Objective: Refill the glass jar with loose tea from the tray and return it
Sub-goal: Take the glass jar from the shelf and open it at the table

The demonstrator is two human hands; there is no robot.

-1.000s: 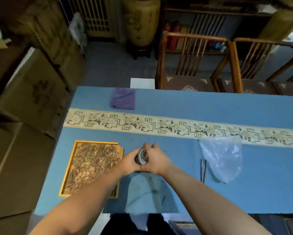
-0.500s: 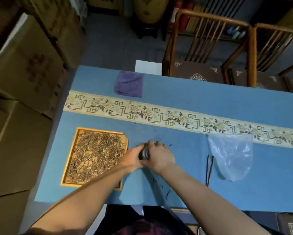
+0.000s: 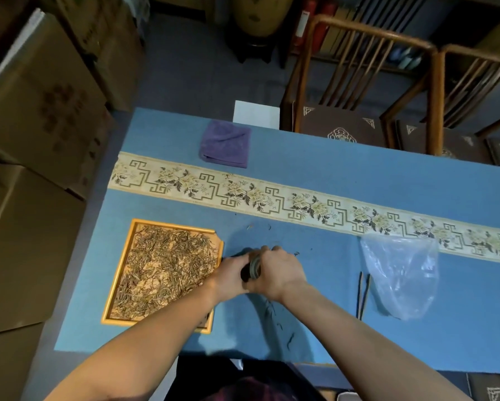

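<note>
Head view, looking down at a table [image 3: 344, 180] covered in blue cloth with a patterned cream band running left to right. Near the middle, both of the person's hands meet around a small glass jar [image 3: 254, 267], which is held just above or on the cloth, just right of the tray; only a sliver of its rim and dark body shows between the hands. The left hand [image 3: 231, 274] curls around the jar's body from the left, and the right hand [image 3: 280, 272] curls over its top end from the right, so both are closed on the jar; whether it is being opened or capped cannot be told. To the left lies a yellow-framed tray [image 3: 118, 273] spread with loose tea [image 3: 164, 270]. A few stray leaves dot the cloth near the hands. To the right lie a crumpled clear plastic bag [image 3: 399, 273] and two thin dark sticks [image 3: 363, 293]. A folded purple cloth [image 3: 227, 144] sits on the far side. The likely risk is a slip while twisting, tipping the jar and scattering more tea, since the smooth glass is mostly hidden in the grasp.
</note>
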